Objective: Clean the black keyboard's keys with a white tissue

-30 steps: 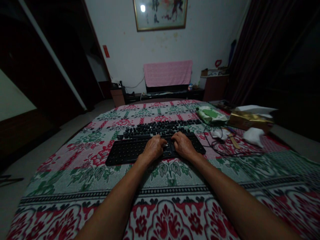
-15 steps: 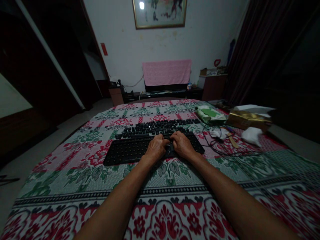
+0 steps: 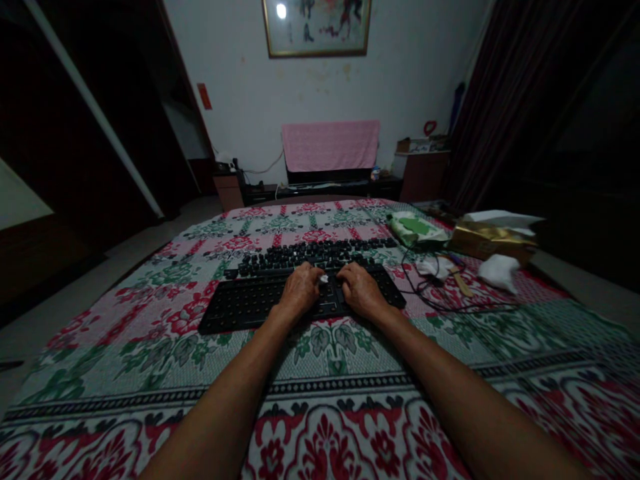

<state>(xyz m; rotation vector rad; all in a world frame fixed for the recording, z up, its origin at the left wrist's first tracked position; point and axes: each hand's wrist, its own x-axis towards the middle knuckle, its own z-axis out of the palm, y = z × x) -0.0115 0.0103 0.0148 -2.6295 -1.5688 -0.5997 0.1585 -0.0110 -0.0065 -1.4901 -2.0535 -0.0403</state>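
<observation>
Your left hand is pinching a small white scrap at its fingertips, resting on the flat black keyboard beneath; your right hand is curling just beside it, its grip impossible to tell. A bumpy black row of keycaps is lying just beyond your knuckles.
</observation>
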